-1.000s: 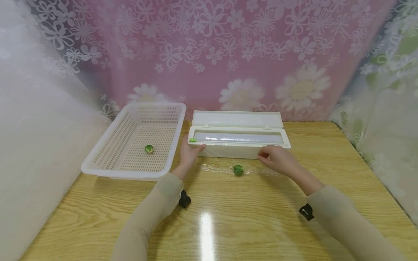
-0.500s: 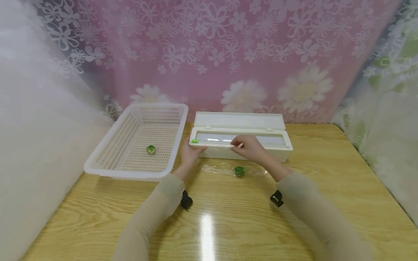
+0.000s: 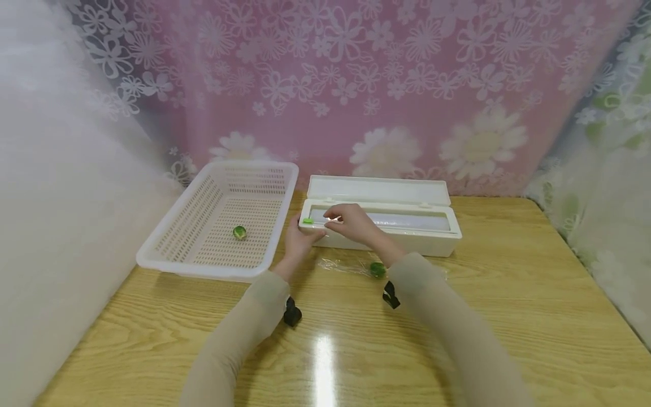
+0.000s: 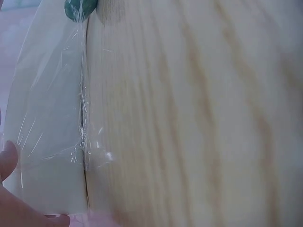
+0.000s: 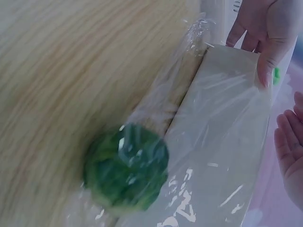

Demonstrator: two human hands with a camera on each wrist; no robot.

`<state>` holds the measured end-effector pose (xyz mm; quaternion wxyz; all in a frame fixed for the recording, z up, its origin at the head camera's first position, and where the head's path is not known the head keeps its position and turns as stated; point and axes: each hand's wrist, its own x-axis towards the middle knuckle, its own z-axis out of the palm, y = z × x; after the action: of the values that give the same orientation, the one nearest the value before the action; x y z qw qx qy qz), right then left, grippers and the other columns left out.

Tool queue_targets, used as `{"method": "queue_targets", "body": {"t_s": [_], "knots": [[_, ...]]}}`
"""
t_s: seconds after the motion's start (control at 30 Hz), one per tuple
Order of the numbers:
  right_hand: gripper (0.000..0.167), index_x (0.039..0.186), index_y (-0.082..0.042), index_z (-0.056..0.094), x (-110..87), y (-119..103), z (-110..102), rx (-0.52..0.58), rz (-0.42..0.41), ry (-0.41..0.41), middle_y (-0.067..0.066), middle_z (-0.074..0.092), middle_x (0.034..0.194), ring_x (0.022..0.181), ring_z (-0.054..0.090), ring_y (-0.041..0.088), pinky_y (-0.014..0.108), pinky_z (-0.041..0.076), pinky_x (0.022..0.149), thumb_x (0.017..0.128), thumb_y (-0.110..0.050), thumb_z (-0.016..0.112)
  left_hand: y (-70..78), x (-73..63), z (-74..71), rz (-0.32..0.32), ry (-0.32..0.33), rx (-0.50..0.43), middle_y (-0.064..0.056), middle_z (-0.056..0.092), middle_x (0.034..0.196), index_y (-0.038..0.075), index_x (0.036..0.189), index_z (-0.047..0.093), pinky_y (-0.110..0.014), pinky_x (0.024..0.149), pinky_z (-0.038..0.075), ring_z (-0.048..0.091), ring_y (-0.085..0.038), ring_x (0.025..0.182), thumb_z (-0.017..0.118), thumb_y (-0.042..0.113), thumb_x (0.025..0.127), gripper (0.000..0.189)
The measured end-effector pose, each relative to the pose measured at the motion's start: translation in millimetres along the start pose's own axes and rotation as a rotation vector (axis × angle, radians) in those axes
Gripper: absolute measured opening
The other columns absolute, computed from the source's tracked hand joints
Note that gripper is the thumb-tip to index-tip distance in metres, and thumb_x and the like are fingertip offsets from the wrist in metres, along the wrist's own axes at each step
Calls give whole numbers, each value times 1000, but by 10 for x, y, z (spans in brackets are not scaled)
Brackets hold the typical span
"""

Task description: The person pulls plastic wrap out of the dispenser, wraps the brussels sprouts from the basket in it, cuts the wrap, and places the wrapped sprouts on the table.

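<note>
A white cling film dispenser (image 3: 417, 242) lies across the table with its lid tipped back and a roll inside. My left hand (image 3: 299, 242) grips its left end, thumb on the front wall. My right hand (image 3: 354, 223) hovers over the left part of the box, fingers loosely curled, nothing visible between them. Its fingertips are just right of the green slider (image 3: 307, 220). Clear cling film (image 5: 203, 137) hangs down the front wall onto the table. A Brussels sprout (image 5: 127, 170) lies there with film over it, partly beside my right forearm in the head view.
A white perforated basket (image 3: 203, 270) stands to the left, close to my left hand, with another Brussels sprout (image 3: 239, 233) inside. Flowered curtains (image 3: 325, 113) hang behind the wooden table (image 3: 325, 311) and along both sides.
My right hand has swept left along the dispenser, from its right part to near the green slider. My left hand keeps its grip on the left end. The slider stays at the left.
</note>
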<state>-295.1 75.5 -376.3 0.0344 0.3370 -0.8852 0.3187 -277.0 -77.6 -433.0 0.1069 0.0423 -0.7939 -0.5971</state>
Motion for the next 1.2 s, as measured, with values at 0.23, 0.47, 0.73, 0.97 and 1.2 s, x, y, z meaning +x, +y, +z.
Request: {"method": "queue_targets", "body": {"t_s": [0.23, 0.47, 0.73, 0.97, 1.2], "knots": [[23, 105, -2, 63, 183, -64, 108, -47, 5, -33, 10, 62, 103, 95, 56, 22, 31, 46, 81, 85, -14, 60, -1, -6, -21, -4, -14, -3, -16, 43, 126, -1, 129, 35, -37, 96, 33, 42, -28, 112, 75, 7, 69, 72], [21, 103, -4, 64, 316, -160, 204, -112, 0, -65, 8, 63, 101, 94, 57, 21, 31, 45, 81, 85, -13, 59, 3, -6, -29, -14, -17, -16, -17, 40, 130, 0, 130, 35, -38, 98, 30, 37, -30, 118, 74, 7, 70, 72], [17, 100, -6, 67, 369, -186, 308, -198, -32, -66, 5, 65, 98, 91, 59, 18, 26, 45, 82, 85, -8, 58, -19, 3, -23, 18, -9, -25, -19, 37, 133, 0, 132, 35, -41, 101, 25, 30, -32, 123, 73, 0, 68, 74], [18, 99, -4, 67, 350, -192, 303, -237, -81, -49, 7, 65, 97, 91, 59, 20, 27, 45, 83, 85, -4, 56, -30, 1, -24, 27, -17, -16, -18, 34, 136, 1, 134, 34, -38, 103, 23, 28, -30, 125, 72, -2, 68, 76], [15, 93, -3, 69, 344, -166, 274, -262, -126, -47, 6, 65, 89, 83, 60, 18, 26, 47, 77, 86, -4, 56, -14, 5, -39, 36, -37, -11, -15, 33, 137, 3, 134, 34, -36, 102, 24, 27, -28, 126, 71, 0, 71, 74]]}}
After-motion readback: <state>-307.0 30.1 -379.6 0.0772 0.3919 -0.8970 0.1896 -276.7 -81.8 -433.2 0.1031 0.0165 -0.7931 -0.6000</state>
